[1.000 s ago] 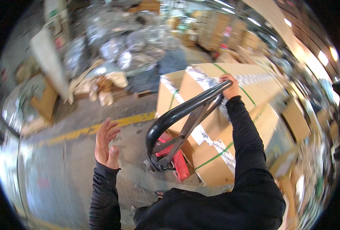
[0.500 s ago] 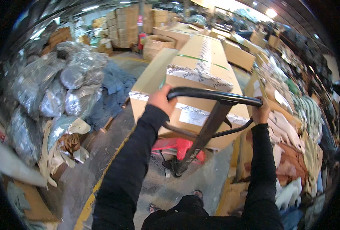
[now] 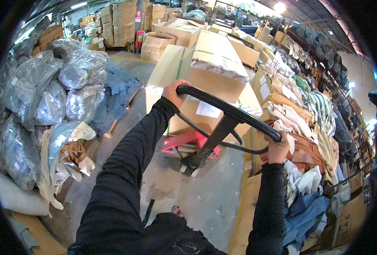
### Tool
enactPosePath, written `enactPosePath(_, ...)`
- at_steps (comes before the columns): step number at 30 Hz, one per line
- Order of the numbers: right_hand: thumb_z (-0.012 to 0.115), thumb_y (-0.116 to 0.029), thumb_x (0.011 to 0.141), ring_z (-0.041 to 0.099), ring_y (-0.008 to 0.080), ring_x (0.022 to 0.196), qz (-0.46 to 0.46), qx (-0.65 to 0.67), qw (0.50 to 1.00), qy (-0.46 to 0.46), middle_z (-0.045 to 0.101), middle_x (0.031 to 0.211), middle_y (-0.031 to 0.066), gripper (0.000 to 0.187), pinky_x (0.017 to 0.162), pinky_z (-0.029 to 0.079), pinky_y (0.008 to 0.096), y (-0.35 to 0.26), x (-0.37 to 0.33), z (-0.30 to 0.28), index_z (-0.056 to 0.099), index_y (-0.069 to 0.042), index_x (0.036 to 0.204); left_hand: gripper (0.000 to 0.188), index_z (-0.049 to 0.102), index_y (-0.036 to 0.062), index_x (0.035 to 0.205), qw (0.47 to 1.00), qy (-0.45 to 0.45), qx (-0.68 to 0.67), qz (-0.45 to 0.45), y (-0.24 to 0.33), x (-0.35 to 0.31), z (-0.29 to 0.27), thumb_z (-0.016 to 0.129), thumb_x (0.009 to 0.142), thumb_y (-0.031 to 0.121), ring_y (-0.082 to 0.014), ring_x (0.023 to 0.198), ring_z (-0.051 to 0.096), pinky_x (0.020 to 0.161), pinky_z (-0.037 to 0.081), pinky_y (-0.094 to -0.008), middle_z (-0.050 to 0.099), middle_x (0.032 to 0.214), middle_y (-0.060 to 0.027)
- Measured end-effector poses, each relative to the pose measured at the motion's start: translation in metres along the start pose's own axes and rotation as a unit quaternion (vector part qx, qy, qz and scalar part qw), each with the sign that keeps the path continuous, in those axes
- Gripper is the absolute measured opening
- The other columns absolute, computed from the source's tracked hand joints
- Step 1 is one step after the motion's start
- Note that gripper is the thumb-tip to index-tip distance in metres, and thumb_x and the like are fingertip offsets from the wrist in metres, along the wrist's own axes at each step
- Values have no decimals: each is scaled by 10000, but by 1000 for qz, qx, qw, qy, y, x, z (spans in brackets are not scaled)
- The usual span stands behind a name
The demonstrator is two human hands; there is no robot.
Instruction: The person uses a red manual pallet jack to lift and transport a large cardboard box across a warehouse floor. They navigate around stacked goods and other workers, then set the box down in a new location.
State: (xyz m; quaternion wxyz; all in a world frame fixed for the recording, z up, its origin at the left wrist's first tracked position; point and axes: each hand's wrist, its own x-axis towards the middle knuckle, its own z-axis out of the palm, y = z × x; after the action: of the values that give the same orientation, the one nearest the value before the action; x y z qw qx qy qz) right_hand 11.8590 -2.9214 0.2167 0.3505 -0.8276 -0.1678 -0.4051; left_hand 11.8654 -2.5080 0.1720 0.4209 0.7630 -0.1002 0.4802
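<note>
Both my hands grip the black loop handle (image 3: 229, 105) of a red pallet jack (image 3: 188, 144). My left hand (image 3: 174, 92) is wrapped round the handle's left end, farther from me. Nearer, at the right end, my right hand (image 3: 278, 146) is closed on it. The handle is tilted, its right side lower than its left. Beyond it, several large cardboard cartons ride on the jack; a taped carton (image 3: 217, 78) lies on top, and a white paper label (image 3: 208, 109) shows on the carton below. The forks are hidden under the load.
Plastic-wrapped bundles (image 3: 31, 91) and blue cloth (image 3: 116, 89) are piled at the left. Folded fabrics (image 3: 301, 140) line the right side closely. At the back stand an open carton (image 3: 156, 46), a red fire extinguisher (image 3: 140, 39) and stacked boxes (image 3: 125, 23). A yellow line (image 3: 131, 59) crosses the floor.
The handle has swung, its right end coming lower and closer to me, with both hands still on it. The cartons now sit at a different angle, and the view has shifted.
</note>
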Motion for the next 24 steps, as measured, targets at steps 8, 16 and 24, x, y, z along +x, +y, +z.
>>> enactPosePath(8, 760, -162, 633, 622, 350, 709, 10, -109, 965, -238, 640, 756, 169, 241, 663, 503, 386, -121, -243, -125, 644, -23, 791, 705, 698, 25, 943, 892, -442, 6, -93, 111, -197, -175, 623, 769, 703, -256, 836, 673, 786, 520, -320, 693, 859, -144)
enactPosePath(16, 723, -396, 662, 691, 334, 761, 59, -305, 775, -551, 697, 786, 183, 385, 741, 557, 429, -179, -366, -122, 737, -46, 821, 548, 734, 86, 814, 723, -679, 127, -3, 150, -332, -175, 775, 596, 588, -328, 724, 669, 695, 528, -430, 683, 716, -152)
enactPosePath(24, 691, -351, 714, 665, 313, 1018, 161, -367, 724, -562, 700, 1059, 151, 384, 902, 525, 393, -235, -561, -59, 736, -153, 1040, 444, 746, 187, 1016, 708, -650, 272, -44, 102, -489, -274, 775, 646, 432, -260, 1085, 644, 989, 434, -412, 700, 1114, -96)
